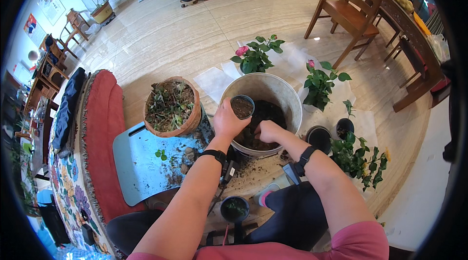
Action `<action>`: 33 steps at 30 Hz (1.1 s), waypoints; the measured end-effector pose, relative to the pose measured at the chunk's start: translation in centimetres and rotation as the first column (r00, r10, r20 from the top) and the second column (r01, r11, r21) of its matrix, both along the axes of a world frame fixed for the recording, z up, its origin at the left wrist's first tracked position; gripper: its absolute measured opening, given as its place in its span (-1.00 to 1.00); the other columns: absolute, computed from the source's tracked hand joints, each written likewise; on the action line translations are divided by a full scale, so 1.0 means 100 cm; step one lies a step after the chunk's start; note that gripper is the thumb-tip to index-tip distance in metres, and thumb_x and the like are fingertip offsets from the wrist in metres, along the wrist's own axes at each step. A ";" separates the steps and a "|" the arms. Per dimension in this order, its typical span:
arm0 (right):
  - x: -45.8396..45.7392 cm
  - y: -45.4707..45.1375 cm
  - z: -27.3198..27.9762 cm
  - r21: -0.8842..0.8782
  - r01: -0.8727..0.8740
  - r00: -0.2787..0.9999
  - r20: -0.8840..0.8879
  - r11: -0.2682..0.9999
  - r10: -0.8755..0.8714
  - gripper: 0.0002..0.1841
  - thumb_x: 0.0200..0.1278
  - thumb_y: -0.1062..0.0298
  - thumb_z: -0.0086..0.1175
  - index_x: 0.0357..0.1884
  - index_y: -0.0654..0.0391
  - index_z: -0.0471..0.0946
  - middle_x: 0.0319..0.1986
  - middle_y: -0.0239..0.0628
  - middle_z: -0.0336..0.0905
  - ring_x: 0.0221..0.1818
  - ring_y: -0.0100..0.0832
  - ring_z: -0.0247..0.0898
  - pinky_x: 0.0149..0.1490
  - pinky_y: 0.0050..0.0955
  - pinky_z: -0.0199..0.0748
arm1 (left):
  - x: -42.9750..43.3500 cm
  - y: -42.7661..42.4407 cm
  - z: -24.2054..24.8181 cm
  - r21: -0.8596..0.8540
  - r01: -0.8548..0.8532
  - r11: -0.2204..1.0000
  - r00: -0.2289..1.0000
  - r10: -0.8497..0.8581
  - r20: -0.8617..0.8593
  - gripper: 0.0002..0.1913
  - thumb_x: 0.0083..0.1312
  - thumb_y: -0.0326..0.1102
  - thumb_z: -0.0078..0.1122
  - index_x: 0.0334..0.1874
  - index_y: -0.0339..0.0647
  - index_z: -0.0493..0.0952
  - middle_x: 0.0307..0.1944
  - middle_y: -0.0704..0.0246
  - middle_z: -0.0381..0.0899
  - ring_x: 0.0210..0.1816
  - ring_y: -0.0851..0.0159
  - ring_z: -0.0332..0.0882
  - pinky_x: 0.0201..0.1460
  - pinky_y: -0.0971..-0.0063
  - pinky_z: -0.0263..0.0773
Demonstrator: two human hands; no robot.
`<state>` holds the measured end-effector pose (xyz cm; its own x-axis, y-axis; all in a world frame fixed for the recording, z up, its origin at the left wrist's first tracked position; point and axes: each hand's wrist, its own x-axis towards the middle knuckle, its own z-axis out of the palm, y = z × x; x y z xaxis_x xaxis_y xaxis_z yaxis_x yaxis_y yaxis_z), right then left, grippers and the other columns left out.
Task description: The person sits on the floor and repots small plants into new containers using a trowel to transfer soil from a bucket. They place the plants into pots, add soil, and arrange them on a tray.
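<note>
My left hand (230, 121) grips a small dark plant pot (248, 98) with brown soil in it, held over the left side of a large white bucket (289, 88). Dark potting soil (268, 112) covers the bottom of the bucket. Inside the bucket, my right hand (268, 132) reaches down to the soil with fingers bent; its fingertips are partly hidden, so I cannot tell whether they hold anything. To the left, a terracotta pot (197, 113) of dry, wilted plants stands on a blue plastic board (137, 165) strewn with soil and clods.
Two pink-flowered plants (256, 55) (320, 84) stand behind and right of the bucket on white sheets (215, 79). An empty black pot (319, 139), a seedling pot (344, 128) and a yellow-flowered plant (354, 157) are at right. Between my legs sits a dark pot (234, 209). A wooden chair (347, 15) stands beyond.
</note>
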<state>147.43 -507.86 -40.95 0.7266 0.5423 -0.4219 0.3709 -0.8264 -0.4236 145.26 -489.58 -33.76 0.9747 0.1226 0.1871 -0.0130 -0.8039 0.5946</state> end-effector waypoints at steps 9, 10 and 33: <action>0.015 -0.053 0.054 0.266 0.484 0.777 -0.569 0.834 -0.269 -0.72 0.25 0.36 0.22 -0.02 0.20 0.69 -0.47 -0.34 0.69 -0.53 -0.60 0.42 -0.40 -0.57 0.40 | -0.001 0.000 0.000 -0.059 -0.014 0.998 0.999 0.016 0.032 -0.14 -0.13 -0.05 0.58 0.20 -0.27 0.33 0.04 0.08 0.56 0.10 -0.02 0.54 0.13 0.20 0.48; 0.016 -0.058 0.058 0.278 0.496 0.782 -0.554 0.823 -0.285 -0.73 0.27 0.37 0.23 -0.02 0.21 0.69 -0.47 -0.36 0.68 -0.55 -0.62 0.38 -0.42 -0.58 0.37 | -0.001 0.000 0.001 -0.065 -0.024 0.998 0.999 0.026 0.020 -0.15 -0.13 -0.05 0.58 0.19 -0.27 0.33 0.03 0.08 0.57 0.09 -0.03 0.54 0.12 0.20 0.48; 0.016 -0.109 0.146 0.556 0.544 0.836 -0.301 0.628 -0.458 -0.67 0.23 0.40 0.23 0.06 0.14 0.67 -0.37 -0.32 0.72 -0.45 -0.62 0.46 -0.31 -0.60 0.42 | 0.000 0.001 0.002 0.072 0.044 0.996 0.997 -0.039 -0.070 -0.13 -0.14 0.00 0.56 0.18 -0.33 0.36 -0.04 0.05 0.61 0.06 -0.01 0.56 0.11 0.22 0.50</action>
